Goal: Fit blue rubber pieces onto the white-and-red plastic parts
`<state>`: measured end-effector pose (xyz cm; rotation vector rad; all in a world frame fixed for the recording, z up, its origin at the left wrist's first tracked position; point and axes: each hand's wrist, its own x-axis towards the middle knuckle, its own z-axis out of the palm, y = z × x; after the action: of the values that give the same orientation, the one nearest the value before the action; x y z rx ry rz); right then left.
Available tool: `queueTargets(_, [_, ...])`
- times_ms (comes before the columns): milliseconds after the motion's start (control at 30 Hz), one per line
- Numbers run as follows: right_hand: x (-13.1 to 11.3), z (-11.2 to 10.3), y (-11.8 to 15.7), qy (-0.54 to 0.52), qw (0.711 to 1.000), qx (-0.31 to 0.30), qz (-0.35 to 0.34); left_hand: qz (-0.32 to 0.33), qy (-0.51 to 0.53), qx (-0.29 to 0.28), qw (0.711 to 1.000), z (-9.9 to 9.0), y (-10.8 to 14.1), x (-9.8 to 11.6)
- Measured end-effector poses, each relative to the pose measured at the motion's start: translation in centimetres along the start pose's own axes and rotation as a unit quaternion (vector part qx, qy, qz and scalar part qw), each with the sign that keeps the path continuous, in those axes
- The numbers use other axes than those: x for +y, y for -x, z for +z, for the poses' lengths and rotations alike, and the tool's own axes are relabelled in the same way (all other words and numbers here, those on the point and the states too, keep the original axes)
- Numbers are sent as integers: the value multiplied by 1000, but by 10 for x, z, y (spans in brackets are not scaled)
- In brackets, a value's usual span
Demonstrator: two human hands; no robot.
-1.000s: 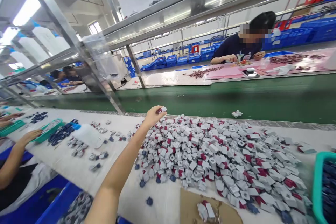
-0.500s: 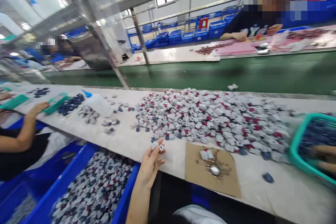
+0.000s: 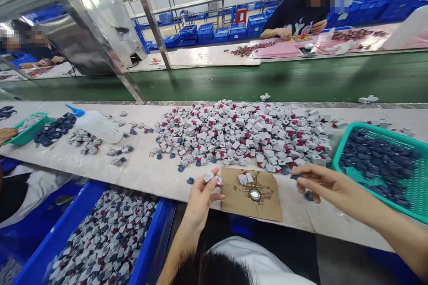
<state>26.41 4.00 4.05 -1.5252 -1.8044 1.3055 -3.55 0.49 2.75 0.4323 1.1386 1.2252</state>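
My left hand [image 3: 199, 198] pinches a small white plastic part [image 3: 209, 177] just left of the cardboard sheet [image 3: 234, 202]; a second white piece shows at the same fingertips. To the right of the cardboard, my right hand [image 3: 323, 185] is closed on a small dark blue part [image 3: 296, 177] at its fingertips. Another dark blue piece [image 3: 308, 196] lies on the table below that hand. On the cardboard rest some white parts [image 3: 245, 178] and a small round pool of shiny liquid [image 3: 254, 195] with brown splashes around it. A heap of white and dark red parts [image 3: 240, 136] lies behind.
A green basket [image 3: 343, 142] of dark blue parts stands at right. A white squeeze bottle [image 3: 100, 127] lies at left. Below is a blue bin [image 3: 163, 222] full of parts. Beyond the green conveyor [image 3: 214, 82] a person works; another person's hand [image 3: 7, 134] is at far left.
My right hand has come out of the green basket with a dark blue part and moved left towards the cardboard. My left hand still holds the white part. The view has turned right.
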Motion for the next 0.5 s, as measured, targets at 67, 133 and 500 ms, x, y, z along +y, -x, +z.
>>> queueTargets(67, [-8, 28, -8, 74, 995, -11, -65, -9, -11, -16, 1000, 3, 5, -8])
queueTargets(133, [-13, 54, -16, 160, 977, 2, -143, -19, -27, -32, 999, 4, 10, -16])
queueTargets(500, [14, 91, -24, 318, 917, 32, -240, -16, -55, -7, 998, -12, 10, -16])
